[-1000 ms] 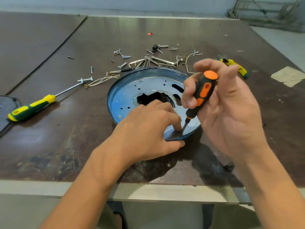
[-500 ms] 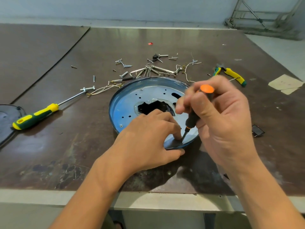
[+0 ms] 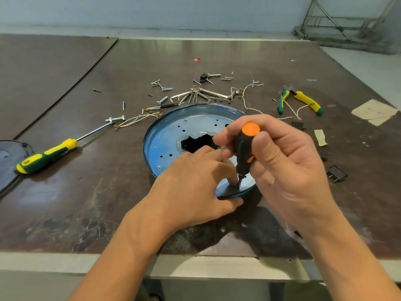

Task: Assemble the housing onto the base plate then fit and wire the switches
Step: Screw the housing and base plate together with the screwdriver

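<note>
A round blue metal plate (image 3: 165, 140) with small holes and a dark cut-out in its middle lies on the brown table. My left hand (image 3: 195, 183) rests on the plate's near rim, thumb outside the rim and fingers curled down beside the screwdriver tip; what they hold is hidden. My right hand (image 3: 282, 161) grips a short black-and-orange screwdriver (image 3: 245, 148), held nearly upright with its tip down on the plate near the rim. Small black switch parts (image 3: 336, 173) lie on the table to the right.
Loose screws, bolts, hex keys (image 3: 195, 95) and thin wires are scattered behind the plate. A long green-yellow screwdriver (image 3: 47, 155) lies left, green-yellow pliers (image 3: 301, 101) right. A dark round part (image 3: 8, 161) sits at the left edge, paper scraps (image 3: 375, 111) far right. The table's front edge is close.
My right hand has turned around the screwdriver handle, so the orange cap now faces up at me. The left hand and the plate stay where they were.
</note>
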`<state>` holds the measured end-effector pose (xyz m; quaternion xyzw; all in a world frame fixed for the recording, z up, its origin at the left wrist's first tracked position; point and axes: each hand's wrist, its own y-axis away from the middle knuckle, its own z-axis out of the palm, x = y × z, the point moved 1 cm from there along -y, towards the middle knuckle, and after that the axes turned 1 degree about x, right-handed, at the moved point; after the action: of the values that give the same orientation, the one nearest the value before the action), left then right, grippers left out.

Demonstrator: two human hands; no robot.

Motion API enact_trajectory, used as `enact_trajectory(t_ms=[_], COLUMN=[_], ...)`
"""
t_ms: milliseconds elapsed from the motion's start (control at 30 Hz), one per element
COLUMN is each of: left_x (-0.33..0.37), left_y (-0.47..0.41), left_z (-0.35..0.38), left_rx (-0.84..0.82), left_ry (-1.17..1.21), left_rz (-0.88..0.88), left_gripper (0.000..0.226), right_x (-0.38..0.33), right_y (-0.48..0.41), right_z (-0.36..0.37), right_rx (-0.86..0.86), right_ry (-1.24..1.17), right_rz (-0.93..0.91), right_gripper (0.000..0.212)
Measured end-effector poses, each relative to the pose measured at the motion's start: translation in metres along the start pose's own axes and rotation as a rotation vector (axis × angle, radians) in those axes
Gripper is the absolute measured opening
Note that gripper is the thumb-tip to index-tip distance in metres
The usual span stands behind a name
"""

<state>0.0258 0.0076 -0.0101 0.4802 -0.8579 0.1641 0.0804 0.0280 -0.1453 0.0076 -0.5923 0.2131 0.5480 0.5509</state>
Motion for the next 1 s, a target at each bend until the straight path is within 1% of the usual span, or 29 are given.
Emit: enact_trajectory(t_ms=[100, 200, 267, 367, 500, 567, 600, 667, 767, 800, 867, 1000], left_x=[0.000, 0.000, -0.001, -0.001, -0.002, -0.002, -0.002, -0.002, -0.002, -0.002, -0.003, -0.005], left_y=[-0.001, -0.001, -0.001, -0.001, -0.001, -0.002, -0.002, -0.002, -0.001, -0.001, -0.001, -0.001], left_z=[0.000, 0.000, 0.000, 0.001, 0.001, 0.001, 0.001, 0.001, 0.002, 0.002, 0.001, 0.001], left_rx=[-0.028, -0.038, -0.036, -0.037, -0.031, -0.032, -0.031, -0.026, -0.029, -0.029, -0.027, -0.063], left_ry=[-0.002, -0.012, -0.010, -0.015, -0.011, -0.011, -0.013, -0.017, -0.014, -0.013, -0.020, -0.050], left_rz=[0.002, 0.009, 0.010, 0.012, 0.008, 0.009, 0.010, 0.011, 0.016, 0.018, 0.028, 0.067], left_gripper=[0.031, 0.030, 0.029, 0.029, 0.030, 0.030, 0.031, 0.030, 0.030, 0.030, 0.031, 0.040], right_x=[-0.002, -0.001, 0.000, 0.003, 0.005, 0.004, 0.004, 0.002, 0.001, 0.002, 0.002, -0.005], right_y=[-0.002, -0.003, -0.004, -0.004, -0.004, -0.003, -0.002, -0.002, -0.003, -0.003, -0.003, -0.006], right_z=[-0.003, -0.006, -0.009, -0.012, -0.011, -0.011, -0.010, -0.008, -0.007, -0.008, -0.010, -0.019], right_rx=[0.045, 0.150, 0.203, 0.190, 0.105, 0.087, 0.086, 0.113, 0.186, 0.198, 0.219, 0.271], right_ry=[-0.067, -0.071, -0.086, -0.109, -0.159, -0.139, -0.113, -0.043, 0.016, 0.006, -0.042, -0.252], right_rz=[0.003, -0.048, -0.061, -0.026, 0.000, 0.018, 0.020, -0.009, -0.052, -0.047, -0.032, -0.064], right_gripper=[0.029, 0.016, 0.024, 0.035, 0.033, 0.035, 0.033, 0.026, 0.037, 0.037, 0.030, 0.017])
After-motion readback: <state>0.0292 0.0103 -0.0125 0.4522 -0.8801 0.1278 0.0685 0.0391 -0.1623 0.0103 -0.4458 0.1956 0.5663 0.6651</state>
